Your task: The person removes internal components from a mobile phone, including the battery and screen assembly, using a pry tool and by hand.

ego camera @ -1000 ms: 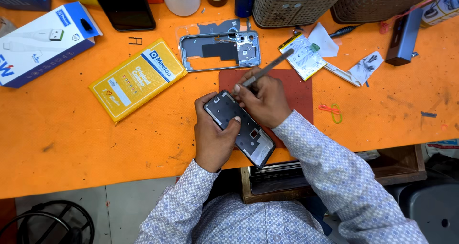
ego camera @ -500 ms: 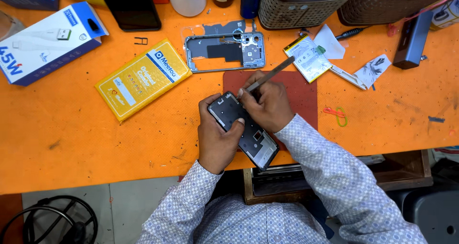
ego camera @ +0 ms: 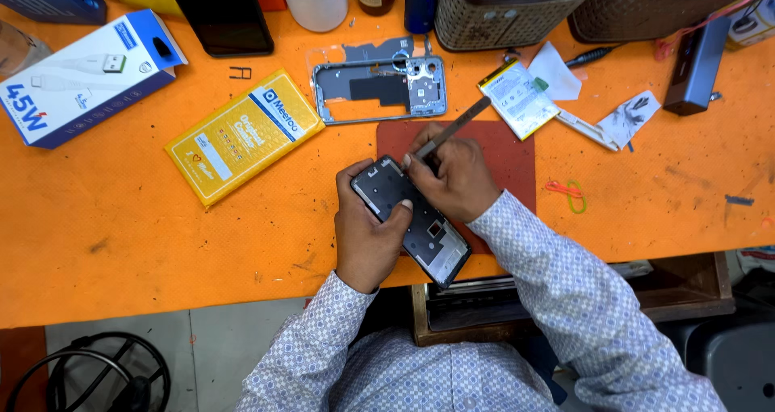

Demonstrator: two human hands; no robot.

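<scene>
1. Gripping the opened phone body (ego camera: 412, 222) over the table's near edge, the left hand (ego camera: 367, 234) is clamped on it.
2. The right hand (ego camera: 456, 178) pinches a slim metal tool (ego camera: 452, 128), tip seemingly touching the phone's top.
3. A phone frame (ego camera: 379, 89) lies at twelve o'clock, a yellow packet (ego camera: 242, 133) at ten.

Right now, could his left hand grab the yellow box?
Probably not at once. The left hand is full, holding the open phone. The yellow box lies close on its side with bare table between, so he'd have to let go first.
</scene>
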